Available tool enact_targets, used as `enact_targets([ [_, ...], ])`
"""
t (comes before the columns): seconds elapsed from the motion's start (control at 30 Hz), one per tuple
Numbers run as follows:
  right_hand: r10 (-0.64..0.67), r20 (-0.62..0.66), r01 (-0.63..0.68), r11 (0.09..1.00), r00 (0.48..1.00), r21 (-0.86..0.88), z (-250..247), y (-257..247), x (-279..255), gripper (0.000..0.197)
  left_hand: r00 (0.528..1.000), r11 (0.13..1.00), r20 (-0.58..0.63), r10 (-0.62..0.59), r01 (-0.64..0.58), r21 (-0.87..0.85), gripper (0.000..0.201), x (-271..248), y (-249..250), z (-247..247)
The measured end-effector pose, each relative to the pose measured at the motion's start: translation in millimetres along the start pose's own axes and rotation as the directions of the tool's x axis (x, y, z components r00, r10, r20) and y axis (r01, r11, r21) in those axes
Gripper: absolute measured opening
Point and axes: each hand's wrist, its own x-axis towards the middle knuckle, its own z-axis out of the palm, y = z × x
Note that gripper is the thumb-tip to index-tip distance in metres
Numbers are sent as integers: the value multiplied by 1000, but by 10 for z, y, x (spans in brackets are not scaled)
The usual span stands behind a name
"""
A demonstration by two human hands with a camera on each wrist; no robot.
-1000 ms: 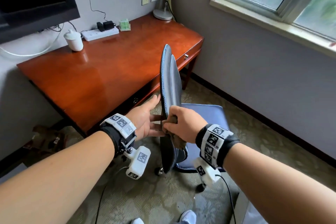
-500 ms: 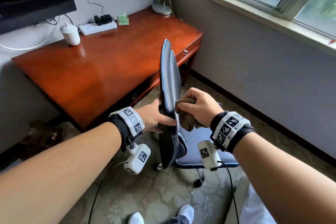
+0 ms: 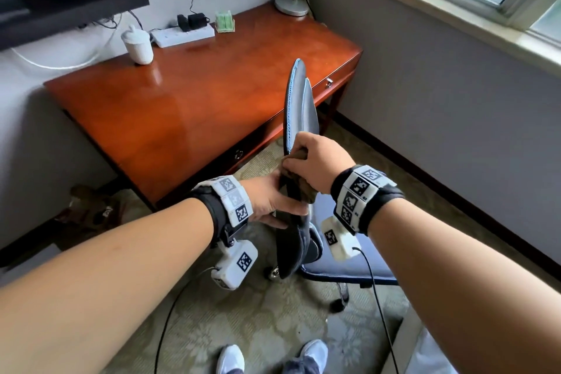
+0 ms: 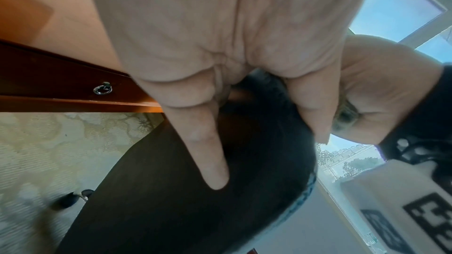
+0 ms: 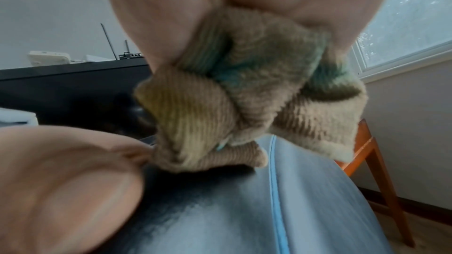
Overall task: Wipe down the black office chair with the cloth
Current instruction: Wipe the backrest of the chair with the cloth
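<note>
Mid-frame in the head view, the right hand [image 3: 315, 161] bunches the cloth [image 3: 299, 184] against the blue-stitched edge of the black office chair [image 3: 299, 112] backrest, the left hand [image 3: 270, 200] clasping that edge from behind, the wooden desk [image 3: 188, 106] just beside, carpet open at lower frame.

The right hand [image 5: 244, 7] fills the top of the frame, its fingers bunched around a brownish ribbed cloth [image 5: 244, 88] with green-blue patches. The cloth's lower fold presses on the black chair back [image 5: 220, 215] — glossy, with a light blue stitched seam [image 5: 275, 190] running down it. A blurred thumb [image 5: 63, 177] lies at lower left, touching the cloth's edge. Behind — a window [image 5: 411, 26] and an orange-brown wooden leg [image 5: 381, 177].
</note>
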Motion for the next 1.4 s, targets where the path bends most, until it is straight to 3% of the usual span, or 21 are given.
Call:
enact_targets([
  [0.23,-43,189,47,999,981,-19,-67,82,-85,22,1000,998,23,-11,10,63,93,8,-50,-33],
  [0.4,41,10,-42,996,999,80,11,53,27,24,1000,997,31,-7,4,82,92,-27,-32,-26],
  [0.47,157,-80,-138,968,984,211,-25,67,68,24,998,985,55,14,-23,169,95,-83,41,-18],
  [0.57,318,-79,-260,874,945,409,-216,184,-19,19,998,970,61,17,-31,239,100,-76,50,28],
  [0.67,269,-31,-247,920,963,304,-336,294,-184,19,999,984,47,1,-9,176,104,-88,-43,93],
  [0.77,221,50,-226,932,974,284,-385,291,-294,21,995,975,27,97,-100,199,115,-124,-97,123],
  [0.93,110,92,-128,966,990,223,-408,133,-302,22,986,982,-85,145,-154,-109,122,-85,33,-24],
  [1.07,28,164,-34,999,986,33,-318,69,-218,23,994,988,30,109,-105,-110,96,-78,179,-7],
  [1.13,20,209,-5,997,978,-73,-265,76,-155,24,993,990,49,108,-103,-96,93,-44,156,42],
  [1.4,82,37,-81,996,996,-27,-151,-25,197,23,991,969,12,133,-127,-211,94,-19,17,26],
])
